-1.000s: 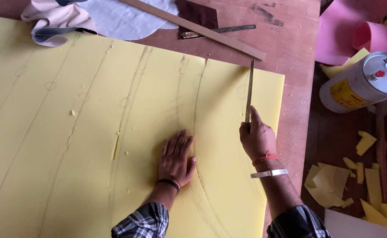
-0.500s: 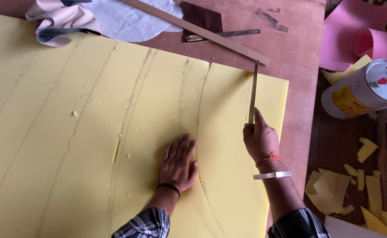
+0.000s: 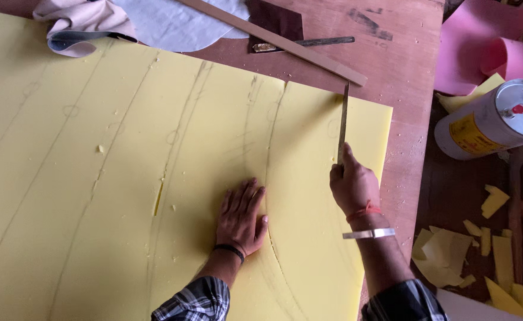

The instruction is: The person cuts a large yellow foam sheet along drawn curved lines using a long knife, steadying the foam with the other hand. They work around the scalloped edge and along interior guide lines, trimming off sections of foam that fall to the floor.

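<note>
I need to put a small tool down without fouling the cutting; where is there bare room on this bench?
Bare brown wooden bench lies right of the yellow foam sheet, below the long wooden strip. The sheet's left half is free too. It is crowded at the top by grey cloth, and at right by the white can and yellow scraps.

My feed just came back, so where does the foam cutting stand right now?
Done: curved lines are drawn across the yellow foam sheet, and there is one short slit near the middle. In hand: the left hand presses flat on the foam while the right hand holds a long thin blade upright near the far edge. Left: most drawn curves show no cut.
</note>
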`<state>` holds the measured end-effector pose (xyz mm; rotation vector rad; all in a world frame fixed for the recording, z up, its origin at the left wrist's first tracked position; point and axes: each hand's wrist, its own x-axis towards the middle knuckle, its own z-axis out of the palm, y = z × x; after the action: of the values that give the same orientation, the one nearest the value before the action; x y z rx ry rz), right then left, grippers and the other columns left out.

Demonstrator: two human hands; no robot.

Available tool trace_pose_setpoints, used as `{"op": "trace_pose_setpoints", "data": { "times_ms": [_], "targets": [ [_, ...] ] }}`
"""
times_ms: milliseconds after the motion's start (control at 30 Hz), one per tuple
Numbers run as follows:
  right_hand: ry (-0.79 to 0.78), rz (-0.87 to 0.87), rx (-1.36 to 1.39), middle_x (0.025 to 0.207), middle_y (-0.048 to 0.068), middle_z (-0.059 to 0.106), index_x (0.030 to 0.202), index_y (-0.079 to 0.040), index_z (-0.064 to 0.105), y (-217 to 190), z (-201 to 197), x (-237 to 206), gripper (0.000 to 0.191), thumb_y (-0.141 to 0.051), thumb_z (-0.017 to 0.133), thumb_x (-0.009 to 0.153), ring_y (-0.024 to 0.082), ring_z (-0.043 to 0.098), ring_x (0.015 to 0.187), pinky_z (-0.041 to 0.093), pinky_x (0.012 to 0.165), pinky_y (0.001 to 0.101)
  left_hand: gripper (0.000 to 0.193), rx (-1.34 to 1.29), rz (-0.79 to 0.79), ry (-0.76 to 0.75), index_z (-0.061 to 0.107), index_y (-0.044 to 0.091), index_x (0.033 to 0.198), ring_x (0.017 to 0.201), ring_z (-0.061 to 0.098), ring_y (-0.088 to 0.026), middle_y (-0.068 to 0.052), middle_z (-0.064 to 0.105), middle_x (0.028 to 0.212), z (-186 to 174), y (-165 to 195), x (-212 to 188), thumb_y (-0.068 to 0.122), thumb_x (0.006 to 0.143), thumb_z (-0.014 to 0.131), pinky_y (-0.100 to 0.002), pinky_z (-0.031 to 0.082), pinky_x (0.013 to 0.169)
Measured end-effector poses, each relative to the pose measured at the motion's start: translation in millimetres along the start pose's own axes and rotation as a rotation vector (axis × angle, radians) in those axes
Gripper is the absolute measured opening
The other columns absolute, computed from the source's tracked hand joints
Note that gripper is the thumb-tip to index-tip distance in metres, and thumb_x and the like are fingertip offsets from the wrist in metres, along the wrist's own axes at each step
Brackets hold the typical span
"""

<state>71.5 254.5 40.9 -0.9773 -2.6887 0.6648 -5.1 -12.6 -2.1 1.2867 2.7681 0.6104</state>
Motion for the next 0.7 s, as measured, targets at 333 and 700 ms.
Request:
{"op": "trace_pose_setpoints", "data": {
  "times_ms": [333, 700],
  "targets": [
    [-0.006, -0.003, -0.086, 0.078, 0.021, 0.072, 0.145, -0.015, 0.058, 2.2, -4.9, -26.0, 0.051, -0.022, 0.061, 0.095, 0.042, 0.07, 0.069, 0.057, 0.064, 0.0524, 0.074, -0.011, 0.007, -0.004, 0.039, 0.011, 0.152, 0.151, 0.029, -0.032, -0.013, 0.034, 0.163, 2.4, -2.4, -0.8, 0.032, 0.085, 0.062, -0.056, 0.014, 0.124],
    [-0.038, 0.002, -0.219, 0.073, 0.021, 0.07, 0.148, -0.017, 0.057, -0.6, -16.1, -65.0, 0.051, -0.022, 0.06, 0.097, 0.042, 0.069, 0.064, 0.057, 0.06, 0.0525, 0.074, 0.009, -0.003, -0.011, 0.038, 0.012, 0.153, 0.152, 0.029, -0.03, -0.011, 0.033, 0.164, 5.9, -4.9, 0.9, 0.034, 0.086, 0.061, -0.055, 0.014, 0.124]
  ]
}}
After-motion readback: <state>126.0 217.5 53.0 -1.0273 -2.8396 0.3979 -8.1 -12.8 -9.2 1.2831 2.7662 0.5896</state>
